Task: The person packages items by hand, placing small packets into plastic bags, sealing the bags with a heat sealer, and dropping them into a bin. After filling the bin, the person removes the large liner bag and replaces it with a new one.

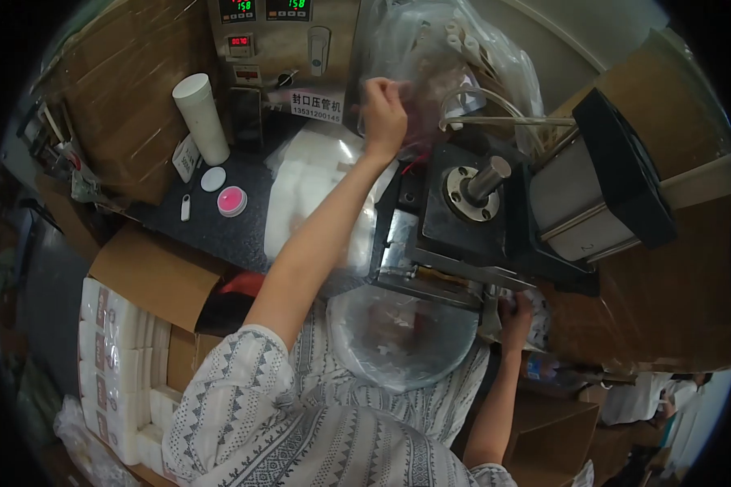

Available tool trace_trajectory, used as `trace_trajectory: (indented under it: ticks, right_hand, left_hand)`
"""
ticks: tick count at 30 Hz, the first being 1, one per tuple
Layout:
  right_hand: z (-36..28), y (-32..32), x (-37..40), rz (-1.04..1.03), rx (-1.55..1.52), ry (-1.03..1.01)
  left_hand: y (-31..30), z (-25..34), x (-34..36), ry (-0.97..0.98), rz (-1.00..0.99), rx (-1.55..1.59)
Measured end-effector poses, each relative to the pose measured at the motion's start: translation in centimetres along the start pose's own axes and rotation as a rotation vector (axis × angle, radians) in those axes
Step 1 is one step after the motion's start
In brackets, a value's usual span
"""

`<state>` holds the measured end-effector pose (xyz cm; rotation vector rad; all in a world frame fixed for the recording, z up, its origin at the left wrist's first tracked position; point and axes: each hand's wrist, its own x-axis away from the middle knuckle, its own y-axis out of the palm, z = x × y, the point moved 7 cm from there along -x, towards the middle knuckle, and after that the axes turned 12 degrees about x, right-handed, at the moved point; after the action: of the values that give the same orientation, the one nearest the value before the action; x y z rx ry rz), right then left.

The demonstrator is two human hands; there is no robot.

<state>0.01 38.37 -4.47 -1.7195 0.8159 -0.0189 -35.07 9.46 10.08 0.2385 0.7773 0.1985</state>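
Observation:
My left hand (384, 118) is raised at the front of the steel control box, its fingers pinched together. Whatever lies between the fingertips is too small and blurred to name. Just right of it hangs a clear plastic bag (426, 105) with reddish contents. Low on the right, my right hand (516, 318) has its fingers curled among crinkled whitish plastic wrapping (538, 325) beside the press; what they grip is hidden. Between my arms stands the sealing press (471, 195) with a metal shaft on top. A round tray covered in clear plastic (402, 341) rests at my lap.
The control box (341, 49) shows lit digits. Stacked clear plastic sleeves (300, 187) lie on the dark table, beside a white tube (201, 118), a white lid (213, 179) and a pink-topped round piece (232, 201). An open carton (158, 272) with white packs stands left.

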Motion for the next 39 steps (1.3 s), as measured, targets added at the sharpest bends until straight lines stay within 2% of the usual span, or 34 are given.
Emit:
trace_trajectory:
  ticks: [2,3,4,5,6,9,10,12,13,15,16,18,19,21,23,24,26,27,29,30,31,32,33,34,35,36,37,39]
  right_hand:
    - [0.0,-0.2,-0.2,-0.067,-0.024,0.159]
    - [0.0,0.1,-0.2,-0.073,-0.029,0.154]
    - [0.1,0.1,-0.2,-0.056,-0.039,0.15]
    - [0.3,0.0,-0.1,-0.042,-0.046,0.146]
    - [0.2,-0.1,-0.2,-0.051,-0.045,0.144]
    - [-1.0,-0.8,0.0,-0.094,-0.141,0.206]
    - [-1.6,-1.4,-0.1,-0.083,-0.169,0.215]
    - [-0.5,-0.3,-0.1,-0.063,-0.296,0.207]
    - [-0.2,0.0,0.3,-0.081,-0.295,0.22]
    - [-0.4,-0.3,-0.1,-0.016,-0.333,0.183]
    - [-0.2,-0.3,0.0,-0.03,-0.332,0.195]
    - [-0.1,-0.4,-0.1,-0.005,-0.312,0.18]
    - [0.1,-0.1,-0.1,-0.014,-0.312,0.193]
    - [0.5,-0.7,0.1,0.126,-0.302,0.194]
    - [-0.2,-1.7,0.0,0.114,-0.287,0.22]
    - [-0.6,-2.7,0.0,0.114,-0.274,0.226]
    - [-1.2,-4.0,0.1,0.107,-0.317,0.231]
    - [-1.7,-4.7,0.2,0.109,-0.366,0.232]
    - [-3.1,-5.5,0.4,0.022,-0.431,0.216]
    - [-4.1,-5.6,0.6,-0.049,-0.503,0.189]
    - [-5.1,-6.0,0.8,-0.059,-0.502,0.2]
    - [-7.3,-5.5,1.1,-0.219,-0.573,0.092]
    - [-9.7,-5.2,1.7,-0.378,-0.641,-0.02]
    - [-11.2,-5.5,2.0,-0.388,-0.639,-0.012]
    - [-13.8,-5.6,2.7,-0.473,-0.688,-0.127]
    - [-15.8,-5.6,3.2,-0.554,-0.737,-0.244]
    - [-16.2,-5.4,3.2,-0.557,-0.739,-0.237]
    - [-17.4,-6.1,2.5,-0.389,-0.598,-0.428]
  left_hand:
    - [-4.4,3.7,3.1,0.005,0.117,0.089]
    - [-6.6,6.0,5.9,-0.002,0.162,0.16]
    - [-8.4,8.2,9.1,0.01,0.159,0.089]
    - [-9.5,10.4,12.6,0.12,0.111,-0.063]
    - [-10.1,11.7,16.1,0.197,-0.021,0.064]
    - [-12.1,12.6,27.1,0.034,-0.334,0.039]
    - [-12.9,13.1,29.6,0.02,-0.338,0.026]
    - [-12.1,11.9,35.2,-0.325,-0.72,-0.083]
    - [-12.6,11.8,36.3,-0.344,-0.727,-0.092]
    - [-11.9,10.4,39.8,-0.501,-1.142,-0.16]
    - [-11.7,11.0,38.7,-0.517,-1.15,-0.163]
    - [-10.4,11.7,36.3,-0.555,-1.348,-0.118]
    - [-10.6,12.1,32.4,-0.367,-1.025,-0.128]
    - [-12.0,11.5,24.7,-0.036,-0.665,-0.356]
    - [-12.4,10.4,20.3,0.14,-0.541,-0.985]
    - [-13.1,9.9,20.7,0.128,-0.554,-0.987]
    - [-13.3,8.3,22.6,0.184,-0.792,-1.07]
    - [-13.8,8.6,22.6,0.178,-0.804,-1.07]
    - [-15.2,10.0,22.7,-0.016,-0.797,-0.928]
    - [-15.4,10.8,23.1,-0.029,-0.814,-0.932]
    - [-16.0,11.3,23.0,-0.156,-0.72,-0.881]
    - [-16.5,11.9,23.1,-0.284,-0.622,-0.827]
    - [-16.0,12.9,23.4,-0.298,-0.629,-0.83]
    - [-15.0,14.5,23.4,-0.215,-0.616,-0.798]
    - [-14.1,16.0,23.3,-0.132,-0.603,-0.764]
    - [-13.5,16.5,23.3,-0.139,-0.61,-0.765]
    - [-13.1,17.0,23.2,-0.136,-0.603,-0.741]
    - [-12.5,17.6,23.2,-0.132,-0.598,-0.717]
